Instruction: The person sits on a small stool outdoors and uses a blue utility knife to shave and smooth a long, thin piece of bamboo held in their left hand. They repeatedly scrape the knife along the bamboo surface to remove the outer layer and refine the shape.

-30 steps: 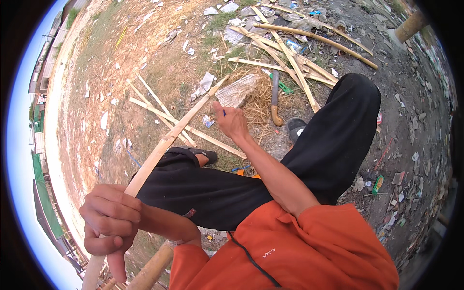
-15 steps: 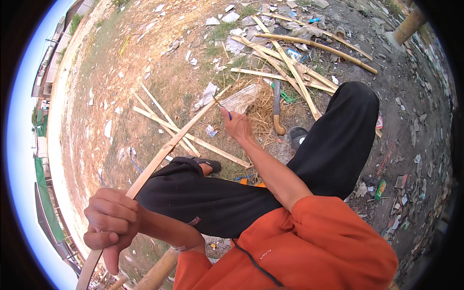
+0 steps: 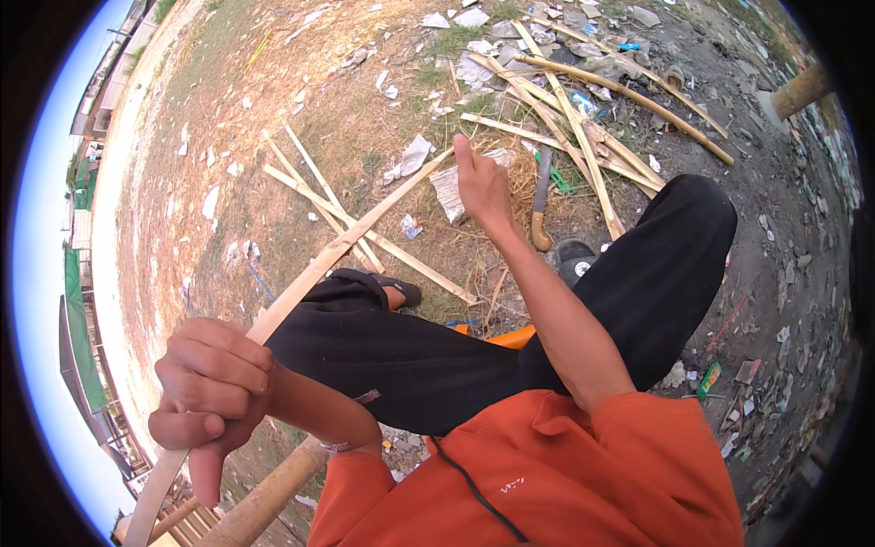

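Observation:
My left hand (image 3: 214,392) is closed around a long pale bamboo strip (image 3: 314,269), which slants up and away to the right. The strip's near end runs out below the fist. By its far tip is my right hand (image 3: 485,187), fingers curled and thumb stretched along the top. A small knife with a blue handle shows in that hand in the earlier frame; the fist now hides nearly all of it. On the ground just right of this hand lies a large knife (image 3: 541,201) with a dark blade and wooden handle, beside straw-like shavings.
Several split bamboo strips (image 3: 583,137) lie heaped at the far right with a round bamboo stick (image 3: 638,100). More strips (image 3: 365,237) cross on the ground ahead. A thick bamboo pole (image 3: 264,497) is at lower left, and a post (image 3: 802,93) stands far right. Litter dots the ground.
My right hand has moved up and slightly right, to beyond the strip's far tip, and its thumb now points up. My left hand still grips the strip. The view has shifted slightly.

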The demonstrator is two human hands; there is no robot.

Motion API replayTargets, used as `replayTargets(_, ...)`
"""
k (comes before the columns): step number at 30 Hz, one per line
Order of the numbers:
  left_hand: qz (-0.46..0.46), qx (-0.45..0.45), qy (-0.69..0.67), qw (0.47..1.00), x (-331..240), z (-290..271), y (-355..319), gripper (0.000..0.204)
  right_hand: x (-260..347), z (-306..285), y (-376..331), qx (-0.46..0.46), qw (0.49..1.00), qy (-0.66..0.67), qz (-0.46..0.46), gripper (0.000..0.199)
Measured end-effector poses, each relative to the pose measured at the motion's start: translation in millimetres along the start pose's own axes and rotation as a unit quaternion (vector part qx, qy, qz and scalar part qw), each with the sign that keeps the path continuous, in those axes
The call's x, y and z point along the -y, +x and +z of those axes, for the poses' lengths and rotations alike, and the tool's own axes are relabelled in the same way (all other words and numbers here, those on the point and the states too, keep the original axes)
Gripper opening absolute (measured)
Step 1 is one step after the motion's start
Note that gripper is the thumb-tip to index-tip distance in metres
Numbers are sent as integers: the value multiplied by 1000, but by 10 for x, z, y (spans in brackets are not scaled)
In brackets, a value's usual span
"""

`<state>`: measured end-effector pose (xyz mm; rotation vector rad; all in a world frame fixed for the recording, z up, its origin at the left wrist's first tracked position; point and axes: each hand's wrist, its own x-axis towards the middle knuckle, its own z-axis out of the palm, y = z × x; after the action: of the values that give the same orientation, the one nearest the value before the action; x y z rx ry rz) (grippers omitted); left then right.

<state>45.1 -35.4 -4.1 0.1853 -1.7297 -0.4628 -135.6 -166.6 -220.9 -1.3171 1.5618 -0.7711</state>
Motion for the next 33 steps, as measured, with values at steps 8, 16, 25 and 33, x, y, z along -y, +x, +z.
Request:
replayTargets(8,-26,70,-12,997,-89,-3,-8,49,481,-115,-1276,149,971,112,-152,60)
replayTargets(16,-9,58,-16,998,-71,-37,-72,50,374,24,-1375,86,986,-15,-143,56)
replayTargets(25,-20,123,-30,992,-64,79,22,48,181,33,-1288,101,989,8,-105,63)
replayTargets(33,-32,148,-40,988,-69,73,43,50,224,-13,-1390,94,984,66,-134,54)
